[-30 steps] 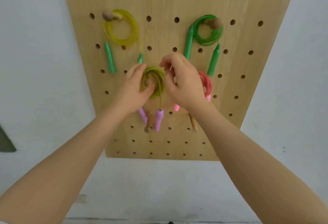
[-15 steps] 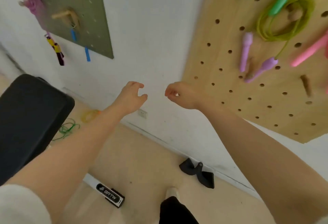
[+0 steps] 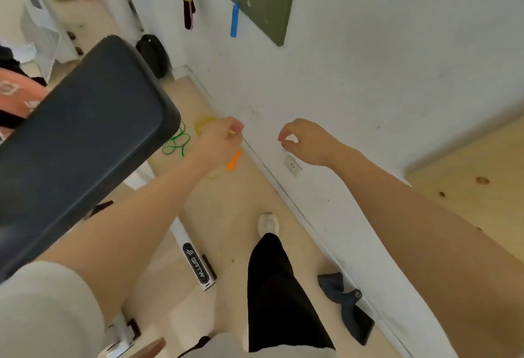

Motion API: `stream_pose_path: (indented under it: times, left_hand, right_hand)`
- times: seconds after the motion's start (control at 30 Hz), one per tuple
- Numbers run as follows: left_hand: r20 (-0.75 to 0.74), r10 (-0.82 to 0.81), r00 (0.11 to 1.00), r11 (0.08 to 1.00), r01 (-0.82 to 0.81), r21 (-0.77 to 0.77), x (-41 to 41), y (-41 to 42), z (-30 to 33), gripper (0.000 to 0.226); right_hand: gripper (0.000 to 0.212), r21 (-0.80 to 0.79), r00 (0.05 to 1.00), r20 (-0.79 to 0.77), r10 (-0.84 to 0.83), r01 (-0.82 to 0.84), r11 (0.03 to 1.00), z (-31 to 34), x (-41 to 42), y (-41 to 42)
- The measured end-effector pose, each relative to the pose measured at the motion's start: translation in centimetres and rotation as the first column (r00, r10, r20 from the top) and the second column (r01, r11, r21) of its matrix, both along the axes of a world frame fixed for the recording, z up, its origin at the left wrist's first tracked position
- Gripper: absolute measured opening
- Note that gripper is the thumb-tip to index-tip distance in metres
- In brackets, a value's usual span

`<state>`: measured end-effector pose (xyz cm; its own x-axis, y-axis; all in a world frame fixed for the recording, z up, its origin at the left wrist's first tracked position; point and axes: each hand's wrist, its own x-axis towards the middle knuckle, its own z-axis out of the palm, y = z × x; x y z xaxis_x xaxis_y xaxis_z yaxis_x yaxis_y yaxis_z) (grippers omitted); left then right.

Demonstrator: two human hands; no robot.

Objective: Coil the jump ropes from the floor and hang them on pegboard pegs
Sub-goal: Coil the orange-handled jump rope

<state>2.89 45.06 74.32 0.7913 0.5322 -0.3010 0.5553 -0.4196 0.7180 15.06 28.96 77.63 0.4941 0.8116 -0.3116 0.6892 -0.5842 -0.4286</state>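
Where pale floor (image 3: 235,215) meets white wall (image 3: 354,74), green rope (image 3: 175,142), yellow rope (image 3: 204,125)

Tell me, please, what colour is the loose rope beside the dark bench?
Green, seen in the head view.

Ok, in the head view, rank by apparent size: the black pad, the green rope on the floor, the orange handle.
1. Black pad, by far the largest, though it is nearest the camera.
2. Green rope, a loose tangle partly hidden by the pad.
3. Orange handle, smallest, partly behind the left arm.
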Motion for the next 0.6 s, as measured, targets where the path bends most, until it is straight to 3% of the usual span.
stream_pose_path:
  times: [0.17,0.33,0.6]
  left_hand:
    - [-0.026,0.253,0.967,0.964,-0.255,-0.072,6.7,4.5,-6.4,0.023]
    - [-0.106,0.460,0.881,0.863,-0.472,-0.178,10.9,8.6,-16.6,0.020]
    - [-0.295,0.491,0.820,0.844,-0.532,-0.074,13.6,13.4,-36.3,0.027]
  right_hand:
    - [0.032,-0.117,0.988,-0.155,-0.003,-0.015,0.993,-7.1,8.1,7.7]
    - [0.032,-0.238,0.974,-0.212,0.081,-0.132,0.962,-18.9,13.1,13.3]
    - [0.034,-0.382,0.962,-0.269,0.044,-0.148,0.912,-39.0,15.9,17.9]
